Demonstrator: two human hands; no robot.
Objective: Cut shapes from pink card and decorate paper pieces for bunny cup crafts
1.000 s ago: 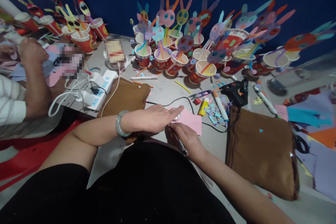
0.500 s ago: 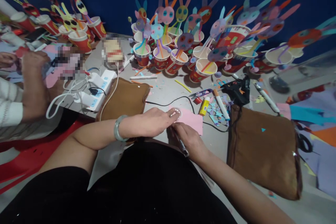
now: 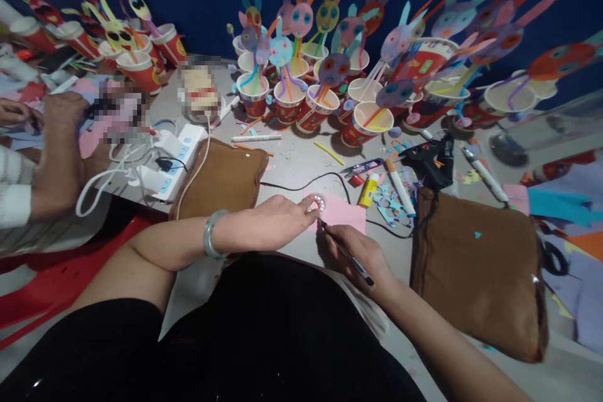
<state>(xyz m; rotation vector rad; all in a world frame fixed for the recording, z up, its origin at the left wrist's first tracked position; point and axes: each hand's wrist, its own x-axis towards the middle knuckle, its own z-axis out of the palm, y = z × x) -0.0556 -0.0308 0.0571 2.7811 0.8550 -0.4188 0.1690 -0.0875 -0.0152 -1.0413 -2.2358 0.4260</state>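
A sheet of pink paper lies on the table in front of me. On it sits a small round ring with a pale, shiny rim. My left hand pins the ring to the paper, its fingers closed at the ring's left side. In my right hand is a slim dark pen, gripped near its tip. The tip points at the paper just below the ring; whether it touches I cannot tell.
Paper cups with rabbit-faced figures crowd the back. A glue stick, an orange-capped marker, scissors and a black glue gun lie to the right. Brown cushions flank me. Another person's arm works at left beside a power strip.
My right hand has moved slightly right and away from my left fingers, swinging the pen with it. My left hand stays at the ring. The whole view has shifted slightly.
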